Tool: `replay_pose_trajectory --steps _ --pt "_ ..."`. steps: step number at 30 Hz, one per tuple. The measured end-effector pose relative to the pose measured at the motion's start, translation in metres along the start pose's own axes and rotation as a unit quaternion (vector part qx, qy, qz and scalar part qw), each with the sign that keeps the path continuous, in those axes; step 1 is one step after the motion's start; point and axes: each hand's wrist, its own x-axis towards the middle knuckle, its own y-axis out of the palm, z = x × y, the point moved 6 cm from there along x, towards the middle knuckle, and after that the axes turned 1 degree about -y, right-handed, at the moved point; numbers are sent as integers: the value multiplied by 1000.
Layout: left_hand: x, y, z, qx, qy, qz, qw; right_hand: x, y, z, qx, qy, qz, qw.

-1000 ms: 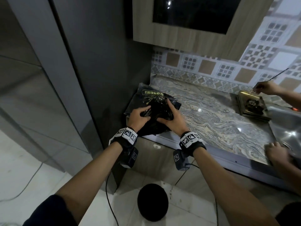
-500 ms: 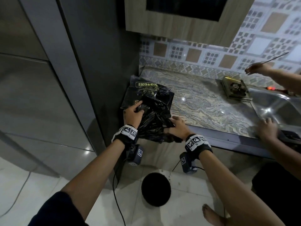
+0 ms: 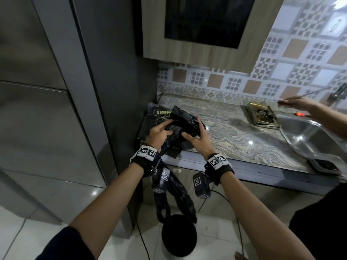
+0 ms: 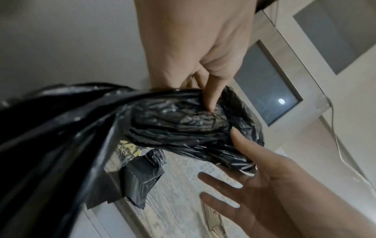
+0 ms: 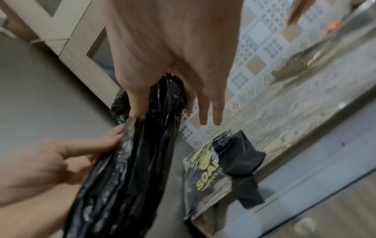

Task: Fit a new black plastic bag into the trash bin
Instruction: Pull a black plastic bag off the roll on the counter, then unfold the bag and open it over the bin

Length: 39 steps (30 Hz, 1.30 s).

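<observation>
A crumpled black plastic bag (image 3: 185, 121) is held up over the counter's left end. My left hand (image 3: 165, 131) grips its left side, thumb pressed into the plastic (image 4: 209, 99). My right hand (image 3: 194, 133) pinches its right end between thumb and fingers (image 5: 136, 103), two fingers straight. A long twisted part of the bag (image 3: 176, 196) hangs past my left wrist towards the round black trash bin (image 3: 178, 235) on the floor below. The printed pack of bags (image 3: 155, 119) lies on the counter behind, also visible as the pack (image 5: 213, 173) in the right wrist view.
A tall grey cabinet (image 3: 75, 109) stands at the left against the marble counter (image 3: 234, 139). Another person's hand (image 3: 300, 105) works above a steel sink (image 3: 309, 136); a gold tray (image 3: 262, 115) sits beside it. A cable (image 3: 142, 241) crosses the white floor.
Both hands have lifted the bag off the pack and counter. Part of it has unrolled and now hangs down towards the bin.
</observation>
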Motion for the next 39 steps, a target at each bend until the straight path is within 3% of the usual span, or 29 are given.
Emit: replay_pose_trajectory --steps 4,8,11,15,18,21,24,28,31,35,39 --pt "-7 4 0 -65 -53 38 996 -2 5 8 52 -20 -47 997" --pt "-14 6 4 -45 -63 52 996 -2 4 19 55 -52 -100 992" --pt "-26 11 -3 84 10 62 994 1 -4 28 19 -65 -148 987" --pt "-47 19 15 253 80 145 953 11 -20 43 24 -59 -172 983" --pt "-52 16 27 295 98 112 944 14 -29 53 51 -47 -146 987" --pt "-47 18 22 247 84 57 964 -1 -19 52 -29 -49 -71 996" --pt "-31 17 21 184 57 11 981 -28 7 21 -30 -41 29 998" --pt "-22 16 23 141 23 -11 990 -58 23 -21 -50 -35 70 996" --pt "-24 20 30 145 18 6 989 -65 21 -31 -50 -34 47 997" --pt "-42 34 50 159 12 47 986 -61 0 -50 -49 -11 -45 998" --pt "-62 42 92 206 1 107 973 -48 -12 -82 -23 40 -51 998"
